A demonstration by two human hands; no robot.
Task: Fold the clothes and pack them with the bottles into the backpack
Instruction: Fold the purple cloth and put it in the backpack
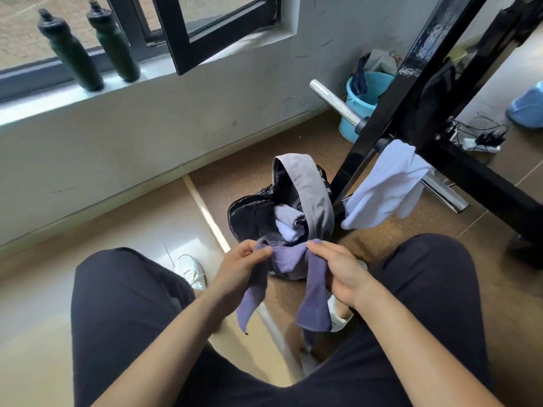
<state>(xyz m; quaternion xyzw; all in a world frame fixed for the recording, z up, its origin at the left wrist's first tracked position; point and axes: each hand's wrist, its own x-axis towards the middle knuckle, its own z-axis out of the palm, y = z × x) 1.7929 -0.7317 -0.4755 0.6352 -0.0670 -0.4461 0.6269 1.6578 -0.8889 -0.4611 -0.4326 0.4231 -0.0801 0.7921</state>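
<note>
**Purple cloth held over the open backpack**

The person sits with dark-trousered knees apart, both forearms reaching forward. The left hand (239, 271) and the right hand (340, 274) each pinch the top edge of a purple cloth (291, 259), fingers (321, 248) curled closed on the fabric. The cloth is bunched between the hands and its two ends hang down toward the floor (123, 230). A silvery shoe (191, 271) shows just left of the left wrist.

Just beyond the hands stands the backpack (252, 215), unzipped, its grey flap (310, 189) thrown back. Pale folded clothes (286, 226) lie inside it.

To the right of the backpack a white garment (385, 186) hangs over a chrome bar (446, 193) on a black metal frame (411, 83). Farther back, a blue bucket (363, 105) stands against the wall, and a power strip (479, 146) with cables lies on the floor to its right.

Farthest off, at upper left, two dark green bottles (70, 54) stand side by side on the windowsill (44, 105).
</note>
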